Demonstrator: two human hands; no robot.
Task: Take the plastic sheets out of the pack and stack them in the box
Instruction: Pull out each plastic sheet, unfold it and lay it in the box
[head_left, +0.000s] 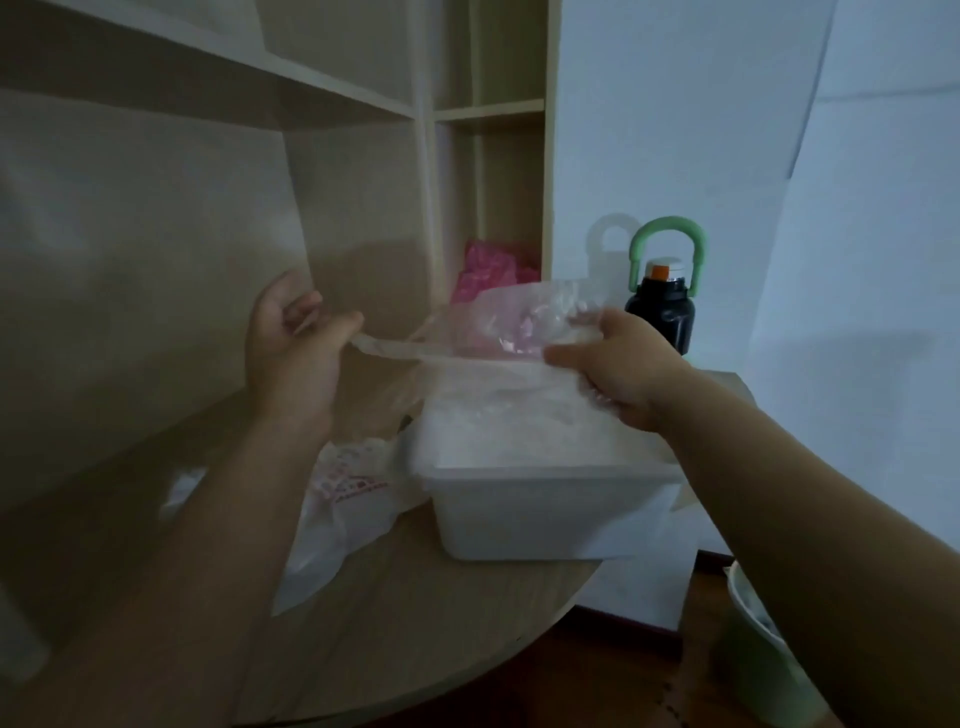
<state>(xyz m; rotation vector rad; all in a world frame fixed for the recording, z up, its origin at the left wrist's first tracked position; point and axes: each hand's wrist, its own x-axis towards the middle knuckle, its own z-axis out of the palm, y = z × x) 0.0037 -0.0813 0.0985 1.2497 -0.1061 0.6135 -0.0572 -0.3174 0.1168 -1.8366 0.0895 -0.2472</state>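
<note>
A thin clear plastic sheet (498, 332) is stretched in the air between both hands, above a white plastic box (550, 512) on the round wooden table. My left hand (296, 353) pinches the sheet's left end between thumb and curled fingers. My right hand (618, 364) grips its right side over the box's far edge. White crumpled plastic (509, 431) fills the box up to the rim. The pack (343, 499), a clear bag with red print, lies flat on the table left of the box.
The table's curved edge (519, 644) runs in front of the box. A black bottle with a green handle (662, 306) stands behind it. Pink plastic (488, 270) sits in the wooden shelf unit behind. A pale green bin (763, 654) is at floor level, lower right.
</note>
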